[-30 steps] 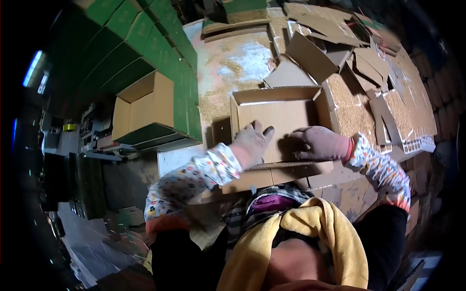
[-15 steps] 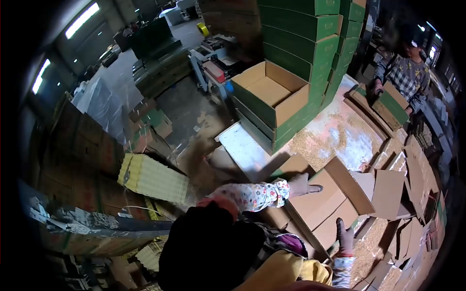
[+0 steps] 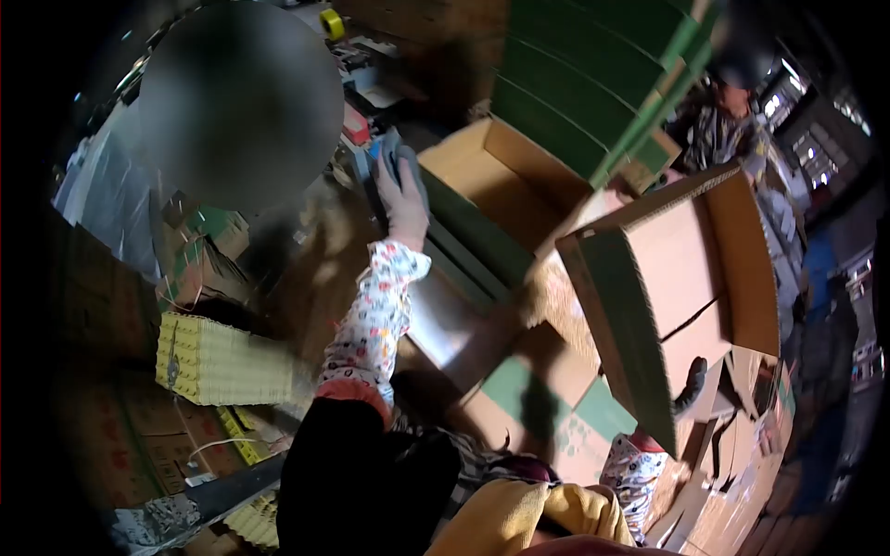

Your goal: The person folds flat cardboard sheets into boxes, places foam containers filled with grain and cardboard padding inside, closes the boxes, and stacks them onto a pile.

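Observation:
My right hand [image 3: 691, 386], in a dark glove, grips the lower edge of an open cardboard box [image 3: 669, 278] with green outer sides. The box is tilted and lifted, with its bare brown inside showing; most of the hand is behind it. My left hand [image 3: 401, 196], also gloved, is stretched out with its fingers extended, at the left side of another open green box [image 3: 482, 176]. That box sits on top of a short stack; whether my fingers press on it is hard to tell.
Tall green stacked boxes [image 3: 575, 83] rise behind. Flat cardboard pieces [image 3: 547, 375] lie on the work surface before me. Yellow ridged sheets [image 3: 222, 357] are stacked at left. A co-worker [image 3: 728, 130] stands at upper right. A grey blurred disc [image 3: 241, 107] covers part of the upper left.
My right hand has raised the open box off the surface and tilted it, up and right. My left hand has left that box and swung up and left to the stacked box. The view has shifted.

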`<state>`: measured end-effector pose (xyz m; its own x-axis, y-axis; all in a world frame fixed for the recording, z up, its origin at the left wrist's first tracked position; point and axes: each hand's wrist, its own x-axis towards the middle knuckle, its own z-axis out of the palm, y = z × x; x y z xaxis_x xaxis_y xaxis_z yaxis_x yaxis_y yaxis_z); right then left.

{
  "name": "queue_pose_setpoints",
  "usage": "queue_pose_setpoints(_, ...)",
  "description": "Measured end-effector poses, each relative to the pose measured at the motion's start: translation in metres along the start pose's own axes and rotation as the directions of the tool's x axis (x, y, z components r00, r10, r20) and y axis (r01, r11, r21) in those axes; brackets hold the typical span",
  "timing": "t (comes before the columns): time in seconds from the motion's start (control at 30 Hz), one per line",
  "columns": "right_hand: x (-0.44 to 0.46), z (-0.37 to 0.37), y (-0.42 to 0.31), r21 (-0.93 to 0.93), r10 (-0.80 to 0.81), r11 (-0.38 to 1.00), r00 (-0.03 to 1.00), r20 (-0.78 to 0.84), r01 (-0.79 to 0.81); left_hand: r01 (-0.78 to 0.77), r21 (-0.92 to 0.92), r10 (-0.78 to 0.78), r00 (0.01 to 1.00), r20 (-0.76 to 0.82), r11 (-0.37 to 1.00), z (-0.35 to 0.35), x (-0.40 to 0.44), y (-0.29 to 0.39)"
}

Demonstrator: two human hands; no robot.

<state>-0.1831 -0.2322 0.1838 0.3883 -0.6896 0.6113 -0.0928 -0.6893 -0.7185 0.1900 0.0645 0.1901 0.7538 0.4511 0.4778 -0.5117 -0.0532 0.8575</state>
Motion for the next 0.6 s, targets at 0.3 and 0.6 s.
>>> queue_pose_setpoints(0.3, 0.065, 0.291, -0.038, 0.539, -0.055, 0.683, 0.701, 0.711, -0.492, 0.258, -0.104, -0.263, 0.964, -0.031, 0.96, 0.021, -0.021, -0.109)
queue_pose_setpoints(0.6, -0.149, -0.084, 0.047, -0.864, 0.323, 0.468, 0.946, -0.026, -0.183, -0.262, 0.479, -0.27, 0.563, 0.781, 0.838, -0.113, -0.168, -0.041)
